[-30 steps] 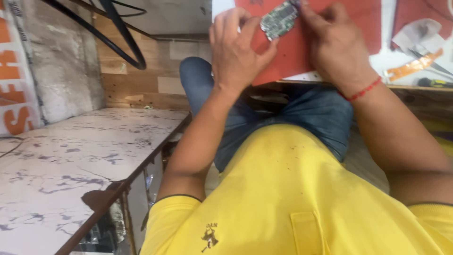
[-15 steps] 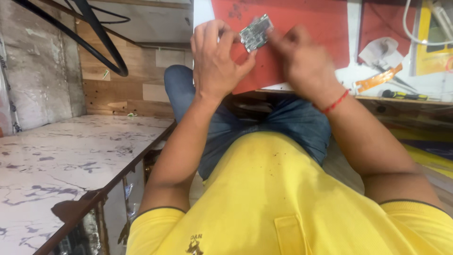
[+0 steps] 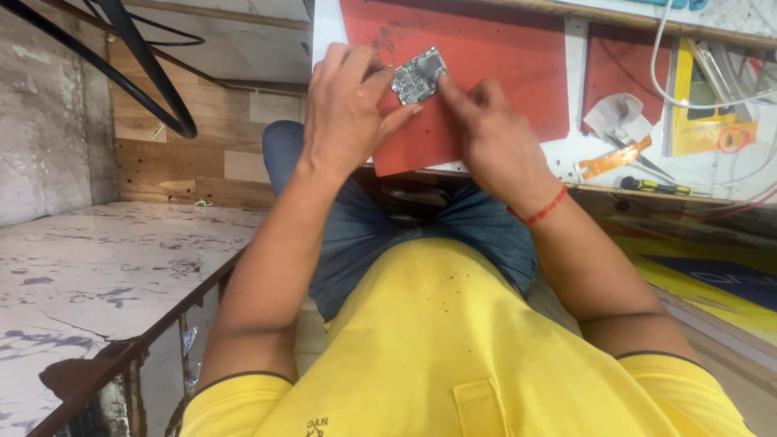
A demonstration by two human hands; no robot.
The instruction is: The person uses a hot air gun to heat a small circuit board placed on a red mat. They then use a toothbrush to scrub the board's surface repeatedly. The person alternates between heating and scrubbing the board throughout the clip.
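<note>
Now | left hand [image 3: 344, 109] pinches small green circuit board [image 3: 419, 74] | right hand [image 3: 494, 133] fingertip presses it | red mat [image 3: 494, 73], table's near edge | steady board firmly.

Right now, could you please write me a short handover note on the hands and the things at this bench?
Left hand: pinches the left edge of a small green circuit board.
Right hand: index fingertip presses on the board's right side.
Board: held just over the red mat on the workbench.
Nearby, untouched: screwdriver, tweezers, orange flex strip.
Done or left: cannot be told from the picture.
</note>
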